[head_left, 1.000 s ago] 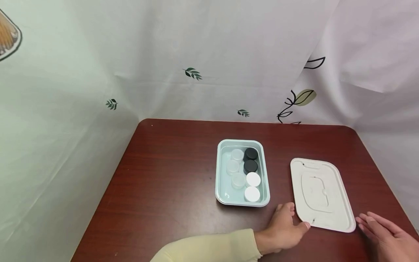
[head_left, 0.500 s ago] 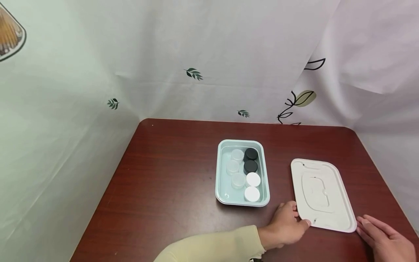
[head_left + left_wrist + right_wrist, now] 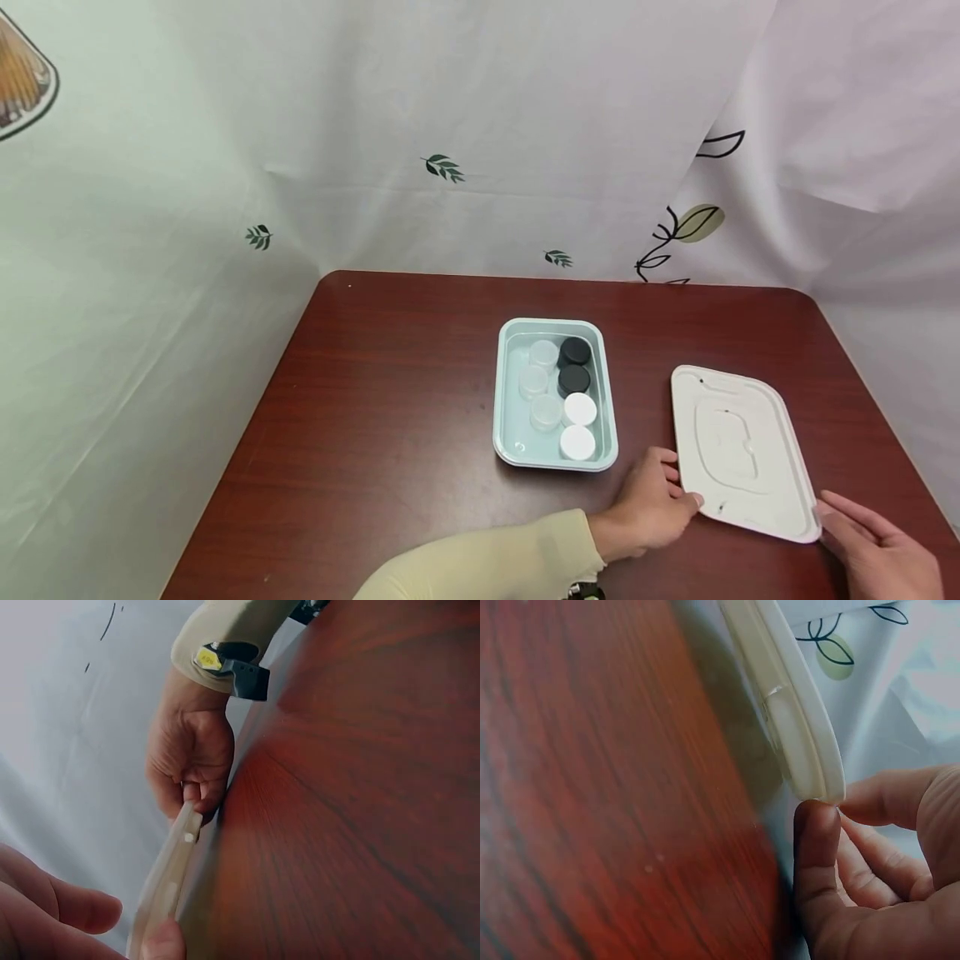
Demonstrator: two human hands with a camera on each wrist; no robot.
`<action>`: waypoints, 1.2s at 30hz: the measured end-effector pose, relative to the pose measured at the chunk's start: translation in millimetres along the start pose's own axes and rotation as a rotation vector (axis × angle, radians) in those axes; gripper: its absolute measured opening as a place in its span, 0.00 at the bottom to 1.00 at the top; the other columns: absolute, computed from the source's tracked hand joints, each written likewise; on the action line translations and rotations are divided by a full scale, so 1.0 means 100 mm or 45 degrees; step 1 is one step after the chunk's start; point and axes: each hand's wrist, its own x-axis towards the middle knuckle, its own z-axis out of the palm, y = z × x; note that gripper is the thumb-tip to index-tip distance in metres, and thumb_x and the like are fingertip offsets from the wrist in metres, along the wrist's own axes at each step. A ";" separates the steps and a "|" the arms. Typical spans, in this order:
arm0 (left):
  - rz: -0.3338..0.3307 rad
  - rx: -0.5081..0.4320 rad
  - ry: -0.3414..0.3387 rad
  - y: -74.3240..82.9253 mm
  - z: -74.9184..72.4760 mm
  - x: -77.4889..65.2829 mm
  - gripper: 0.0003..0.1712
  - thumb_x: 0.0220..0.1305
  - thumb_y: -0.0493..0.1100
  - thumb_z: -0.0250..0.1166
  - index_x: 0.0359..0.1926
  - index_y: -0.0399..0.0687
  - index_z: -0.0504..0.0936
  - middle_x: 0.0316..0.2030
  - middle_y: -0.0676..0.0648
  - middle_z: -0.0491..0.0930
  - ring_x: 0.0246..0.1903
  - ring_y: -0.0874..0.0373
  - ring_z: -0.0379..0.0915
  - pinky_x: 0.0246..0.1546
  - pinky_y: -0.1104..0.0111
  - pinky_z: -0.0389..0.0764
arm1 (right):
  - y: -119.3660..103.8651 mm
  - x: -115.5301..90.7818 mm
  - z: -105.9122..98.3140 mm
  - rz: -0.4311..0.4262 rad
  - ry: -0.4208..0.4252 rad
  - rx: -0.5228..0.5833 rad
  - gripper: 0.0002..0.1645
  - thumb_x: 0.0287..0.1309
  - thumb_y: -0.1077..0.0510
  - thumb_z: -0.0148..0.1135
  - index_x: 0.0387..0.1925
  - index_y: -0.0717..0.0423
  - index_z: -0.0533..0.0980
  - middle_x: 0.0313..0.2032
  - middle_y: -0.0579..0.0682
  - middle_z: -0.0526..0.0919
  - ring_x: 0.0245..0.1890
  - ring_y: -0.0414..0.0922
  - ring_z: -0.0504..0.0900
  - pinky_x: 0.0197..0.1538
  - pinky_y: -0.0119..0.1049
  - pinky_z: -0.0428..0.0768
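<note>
A white rectangular lid (image 3: pixel 738 467) with raised ridges is held between both hands at the right of the table. My left hand (image 3: pixel 651 508) grips its near left corner, with the fingers along the left edge and the thumb at the front. In the left wrist view, fingertips (image 3: pixel 163 942) press the lid's rim (image 3: pixel 169 881). My right hand (image 3: pixel 877 546) pinches the near right corner. Seen from the right wrist, thumb and forefinger meet at the end of the lid (image 3: pixel 817 750), which is raised off the table there.
A pale blue tray (image 3: pixel 501 400) stands left of the lid. It holds several round containers: two with black lids (image 3: pixel 574 380), two with white lids (image 3: pixel 578 442) and some translucent ones (image 3: pixel 533 382). White patterned cloth (image 3: pixel 480 208) hangs behind the dark red table (image 3: pixel 375 400).
The right hand has moved from beside the lid's corner to pinching it. The left fingers have closed in on the left corner, and the lid has shifted slightly right and tilted.
</note>
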 end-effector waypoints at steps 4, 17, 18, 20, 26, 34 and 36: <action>0.017 -0.024 0.033 -0.02 0.00 0.01 0.23 0.62 0.33 0.74 0.52 0.55 0.75 0.40 0.59 0.75 0.33 0.71 0.72 0.33 0.74 0.77 | 0.01 -0.02 0.01 -0.019 -0.013 0.020 0.36 0.71 0.54 0.68 0.77 0.52 0.68 0.21 0.18 0.74 0.23 0.17 0.76 0.25 0.22 0.78; 0.111 -0.039 -0.035 0.09 -0.04 -0.06 0.23 0.66 0.34 0.71 0.54 0.58 0.72 0.41 0.61 0.72 0.33 0.73 0.72 0.33 0.76 0.78 | -0.17 -0.17 -0.13 -0.015 -0.045 0.009 0.30 0.72 0.47 0.68 0.72 0.35 0.74 0.29 0.14 0.74 0.30 0.16 0.74 0.25 0.21 0.77; 0.138 -0.037 -0.045 0.12 -0.06 -0.08 0.23 0.66 0.34 0.70 0.55 0.58 0.71 0.41 0.61 0.71 0.33 0.73 0.72 0.33 0.76 0.78 | -0.20 -0.19 -0.14 -0.034 -0.047 -0.038 0.35 0.73 0.45 0.66 0.76 0.40 0.70 0.30 0.14 0.72 0.33 0.17 0.73 0.26 0.20 0.77; 0.194 -0.013 -0.054 0.19 -0.11 -0.11 0.24 0.67 0.35 0.70 0.56 0.58 0.71 0.41 0.62 0.71 0.33 0.75 0.72 0.34 0.77 0.78 | -0.26 -0.21 -0.17 -0.094 -0.056 -0.140 0.38 0.76 0.44 0.61 0.80 0.49 0.65 0.32 0.13 0.69 0.34 0.17 0.71 0.28 0.18 0.75; 0.255 -0.081 -0.127 0.38 -0.33 -0.18 0.25 0.69 0.33 0.69 0.60 0.55 0.70 0.42 0.61 0.71 0.29 0.73 0.77 0.32 0.77 0.79 | -0.45 -0.28 -0.18 -0.325 -0.141 -0.073 0.34 0.77 0.50 0.61 0.79 0.50 0.67 0.35 0.14 0.74 0.33 0.16 0.76 0.31 0.18 0.78; 0.308 -0.154 -0.150 0.52 -0.66 -0.22 0.32 0.70 0.30 0.64 0.71 0.48 0.66 0.43 0.56 0.70 0.29 0.70 0.79 0.33 0.76 0.80 | -0.81 -0.47 -0.06 -0.563 -0.291 0.181 0.22 0.68 0.55 0.72 0.62 0.46 0.83 0.39 0.26 0.86 0.35 0.27 0.84 0.30 0.24 0.81; 0.333 -0.150 -0.149 0.53 -0.76 -0.22 0.35 0.70 0.29 0.64 0.74 0.48 0.65 0.44 0.55 0.70 0.29 0.70 0.79 0.33 0.76 0.81 | -0.94 -0.53 0.00 -0.629 -0.291 0.066 0.23 0.69 0.52 0.72 0.63 0.47 0.83 0.37 0.25 0.86 0.32 0.29 0.83 0.28 0.27 0.81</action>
